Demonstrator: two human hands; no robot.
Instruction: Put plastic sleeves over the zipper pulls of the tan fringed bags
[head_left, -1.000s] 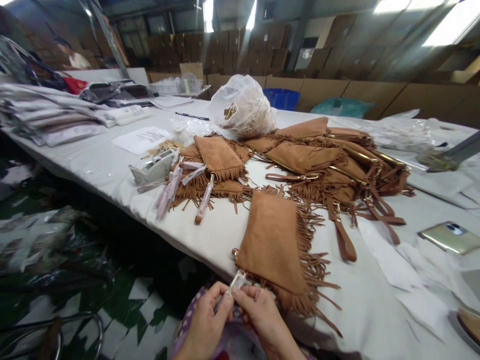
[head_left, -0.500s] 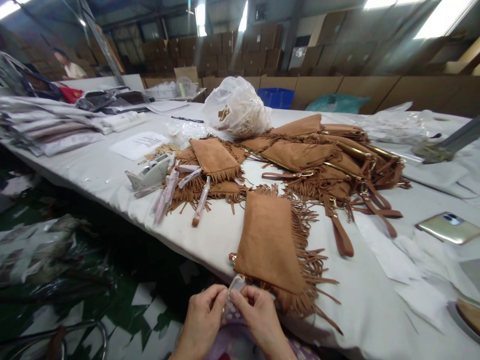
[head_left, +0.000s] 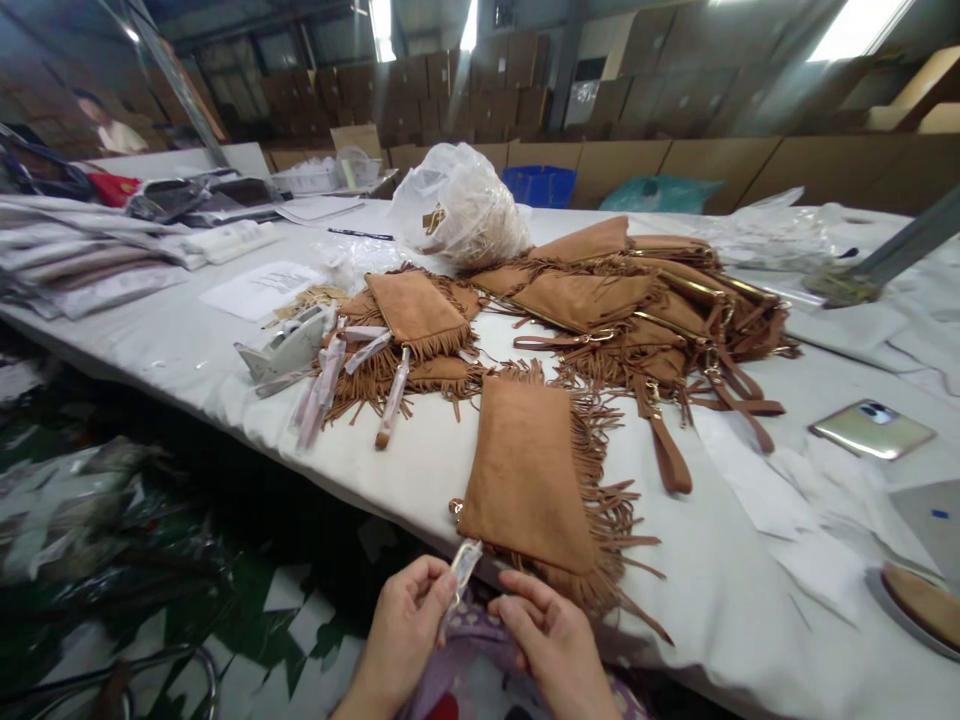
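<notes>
My left hand (head_left: 405,630) pinches a small clear plastic wrapper (head_left: 465,562) at the table's near edge, just below the corner of a tan suede fringed pouch (head_left: 529,470). My right hand (head_left: 551,640) sits close beside it with fingers curled, a short gap from the wrapper; what they hold, if anything, is hidden. The pouch lies flat on the white table (head_left: 420,470), its fringe trailing right.
A heap of tan fringed pouches with straps (head_left: 645,310), wrapped tassels (head_left: 394,395) beside a tape dispenser (head_left: 289,345), a stuffed plastic bag (head_left: 457,205), a phone (head_left: 870,430), stacked packaged goods (head_left: 97,250), a person far back left, cardboard boxes behind.
My right hand has drawn away from the wrapper, which now stays in my left hand alone. The view has tilted up slightly.
</notes>
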